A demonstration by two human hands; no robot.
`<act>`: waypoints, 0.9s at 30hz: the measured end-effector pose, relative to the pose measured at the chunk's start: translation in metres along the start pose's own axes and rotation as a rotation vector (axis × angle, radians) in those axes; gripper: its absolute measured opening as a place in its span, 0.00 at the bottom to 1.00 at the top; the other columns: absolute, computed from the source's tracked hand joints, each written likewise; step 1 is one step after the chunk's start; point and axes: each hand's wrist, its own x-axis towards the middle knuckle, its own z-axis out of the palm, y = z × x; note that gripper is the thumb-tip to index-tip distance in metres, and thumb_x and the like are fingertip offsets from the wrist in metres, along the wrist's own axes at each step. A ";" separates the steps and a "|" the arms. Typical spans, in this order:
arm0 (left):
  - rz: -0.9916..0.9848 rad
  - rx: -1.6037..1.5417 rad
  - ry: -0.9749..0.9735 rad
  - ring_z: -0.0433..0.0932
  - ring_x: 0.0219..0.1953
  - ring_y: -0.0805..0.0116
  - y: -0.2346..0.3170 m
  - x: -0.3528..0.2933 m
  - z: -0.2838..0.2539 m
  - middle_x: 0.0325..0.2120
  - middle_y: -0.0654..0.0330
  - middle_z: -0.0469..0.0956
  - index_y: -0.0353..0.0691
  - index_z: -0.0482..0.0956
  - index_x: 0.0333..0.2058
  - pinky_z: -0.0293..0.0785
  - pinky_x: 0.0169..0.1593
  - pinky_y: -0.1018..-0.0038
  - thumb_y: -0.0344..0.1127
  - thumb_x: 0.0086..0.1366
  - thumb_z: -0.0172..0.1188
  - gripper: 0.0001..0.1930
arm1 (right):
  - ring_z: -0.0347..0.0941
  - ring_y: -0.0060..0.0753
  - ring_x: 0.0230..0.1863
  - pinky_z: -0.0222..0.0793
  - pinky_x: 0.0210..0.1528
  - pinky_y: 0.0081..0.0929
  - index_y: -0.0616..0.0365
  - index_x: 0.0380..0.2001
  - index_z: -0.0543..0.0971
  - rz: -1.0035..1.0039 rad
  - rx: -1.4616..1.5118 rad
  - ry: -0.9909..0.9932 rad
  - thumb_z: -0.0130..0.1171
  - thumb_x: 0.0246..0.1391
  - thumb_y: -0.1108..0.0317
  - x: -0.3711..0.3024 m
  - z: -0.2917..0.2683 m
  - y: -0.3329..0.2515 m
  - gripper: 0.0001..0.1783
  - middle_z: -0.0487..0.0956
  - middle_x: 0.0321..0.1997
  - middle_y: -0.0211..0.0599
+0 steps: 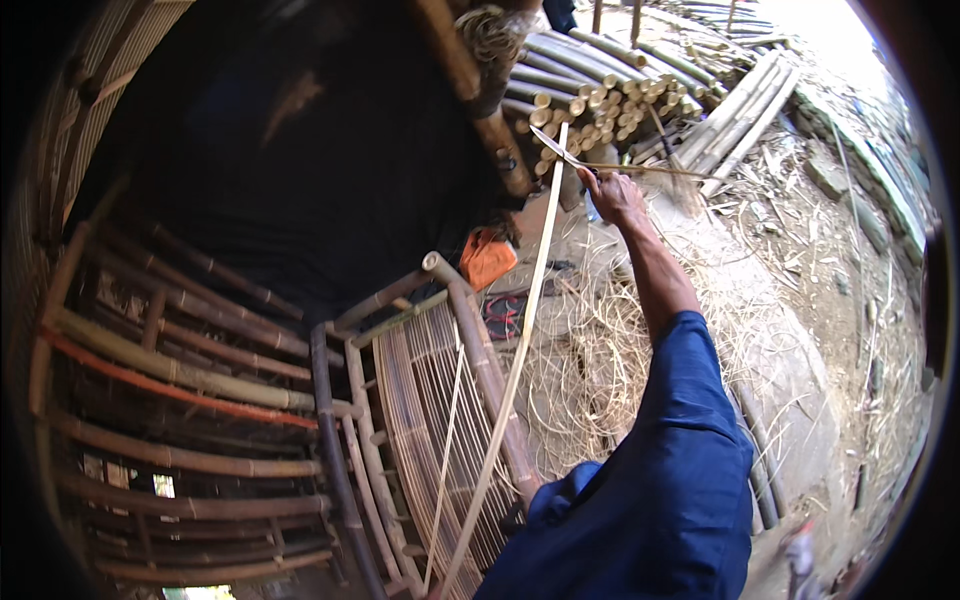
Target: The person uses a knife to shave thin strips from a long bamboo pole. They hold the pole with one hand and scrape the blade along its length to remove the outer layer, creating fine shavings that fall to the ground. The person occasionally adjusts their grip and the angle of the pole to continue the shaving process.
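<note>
My right arm in a dark blue sleeve reaches far forward. Its hand is closed round the handle of a knife, whose pointed blade slants up to the left. That blade crosses a long pale bamboo strip near the strip's far end; whether it cuts in, I cannot tell. The strip runs from there back to the lower edge, over a slatted bamboo bench. A second, thinner strip lies on the left of it. My left hand does not show.
Cut bamboo poles are stacked ahead, with split lengths leaning beside them. Curly shavings cover the ground under my arm. An orange bag sits past the bench. A bamboo rack fills the left, before a dark sheet.
</note>
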 end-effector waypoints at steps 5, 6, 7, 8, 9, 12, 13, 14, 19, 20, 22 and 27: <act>-0.100 0.007 0.056 0.69 0.21 0.77 -0.024 -0.017 0.027 0.18 0.62 0.71 0.28 0.63 0.65 0.69 0.27 0.75 0.39 0.68 0.57 0.31 | 0.76 0.63 0.53 0.71 0.54 0.53 0.68 0.50 0.79 0.374 -0.002 0.044 0.30 0.58 0.22 0.034 -0.025 0.023 0.54 0.80 0.49 0.63; -0.104 -0.006 0.060 0.69 0.21 0.77 -0.030 -0.014 0.034 0.18 0.62 0.71 0.28 0.63 0.65 0.69 0.28 0.75 0.40 0.68 0.57 0.31 | 0.78 0.63 0.47 0.73 0.49 0.52 0.67 0.50 0.79 0.285 -0.024 -0.024 0.32 0.60 0.24 0.014 -0.011 0.027 0.52 0.81 0.44 0.63; -0.098 -0.028 0.067 0.69 0.21 0.76 -0.034 -0.003 0.042 0.18 0.61 0.71 0.28 0.63 0.65 0.70 0.28 0.74 0.41 0.68 0.57 0.32 | 0.80 0.62 0.41 0.75 0.44 0.52 0.66 0.51 0.78 0.186 -0.042 -0.093 0.34 0.61 0.26 -0.009 0.000 0.025 0.49 0.82 0.39 0.63; -0.081 -0.041 0.068 0.69 0.21 0.76 -0.033 0.004 0.050 0.18 0.60 0.71 0.29 0.63 0.65 0.70 0.28 0.74 0.42 0.68 0.57 0.32 | 0.78 0.55 0.36 0.73 0.37 0.48 0.64 0.47 0.78 0.085 -0.028 -0.173 0.36 0.62 0.29 -0.048 0.016 0.026 0.44 0.79 0.35 0.57; -0.077 -0.037 0.069 0.70 0.22 0.75 -0.030 0.014 0.057 0.18 0.60 0.71 0.29 0.63 0.65 0.70 0.28 0.73 0.43 0.69 0.57 0.32 | 0.76 0.49 0.30 0.72 0.31 0.44 0.61 0.42 0.77 -0.057 0.010 -0.280 0.38 0.63 0.31 -0.110 0.039 0.021 0.40 0.77 0.30 0.50; -0.081 0.121 0.103 0.80 0.31 0.71 -0.010 0.050 0.070 0.32 0.43 0.81 0.34 0.64 0.65 0.76 0.36 0.70 0.40 0.67 0.58 0.30 | 0.75 0.36 0.23 0.74 0.23 0.38 0.55 0.38 0.76 -0.498 -0.127 -0.831 0.35 0.64 0.30 -0.294 0.043 -0.043 0.37 0.75 0.25 0.38; -0.029 0.117 0.136 0.78 0.29 0.72 -0.016 0.043 0.074 0.29 0.46 0.80 0.34 0.64 0.65 0.75 0.34 0.70 0.38 0.67 0.57 0.30 | 0.79 0.38 0.29 0.78 0.28 0.37 0.54 0.38 0.77 -0.686 -0.109 -0.900 0.37 0.63 0.30 -0.330 0.026 -0.051 0.37 0.79 0.29 0.41; 0.032 0.117 0.169 0.76 0.27 0.73 -0.024 0.035 0.080 0.26 0.49 0.78 0.35 0.64 0.65 0.74 0.32 0.70 0.37 0.67 0.56 0.29 | 0.79 0.35 0.28 0.75 0.24 0.36 0.53 0.36 0.78 -0.905 -0.078 -0.626 0.38 0.62 0.28 -0.344 0.039 -0.041 0.38 0.78 0.28 0.41; 0.148 0.162 0.223 0.74 0.22 0.71 -0.061 -0.026 0.089 0.24 0.48 0.78 0.34 0.65 0.65 0.73 0.28 0.69 0.33 0.65 0.55 0.29 | 0.74 0.29 0.19 0.69 0.16 0.39 0.53 0.26 0.78 -0.429 -0.103 -0.765 0.39 0.61 0.27 -0.357 0.026 -0.050 0.39 0.78 0.24 0.38; 0.113 0.159 0.214 0.75 0.23 0.70 -0.071 -0.036 0.089 0.26 0.47 0.79 0.34 0.65 0.65 0.74 0.29 0.69 0.33 0.65 0.55 0.29 | 0.71 0.28 0.17 0.68 0.16 0.38 0.54 0.26 0.78 -0.755 0.046 -0.561 0.38 0.61 0.27 -0.365 0.026 -0.051 0.40 0.76 0.21 0.38; 0.028 0.141 0.164 0.78 0.25 0.69 -0.079 -0.075 0.093 0.28 0.45 0.81 0.32 0.66 0.64 0.76 0.31 0.69 0.34 0.65 0.56 0.29 | 0.75 0.37 0.24 0.72 0.22 0.43 0.57 0.28 0.81 -0.621 0.023 -0.517 0.37 0.62 0.28 -0.355 0.053 -0.017 0.41 0.79 0.27 0.46; 0.118 0.240 0.326 0.84 0.37 0.61 -0.172 -0.194 0.109 0.38 0.43 0.83 0.30 0.67 0.63 0.79 0.40 0.68 0.36 0.68 0.55 0.26 | 0.78 0.54 0.30 0.71 0.39 0.49 0.63 0.29 0.79 -0.055 -0.015 0.075 0.29 0.63 0.27 -0.318 0.003 0.012 0.47 0.80 0.25 0.52</act>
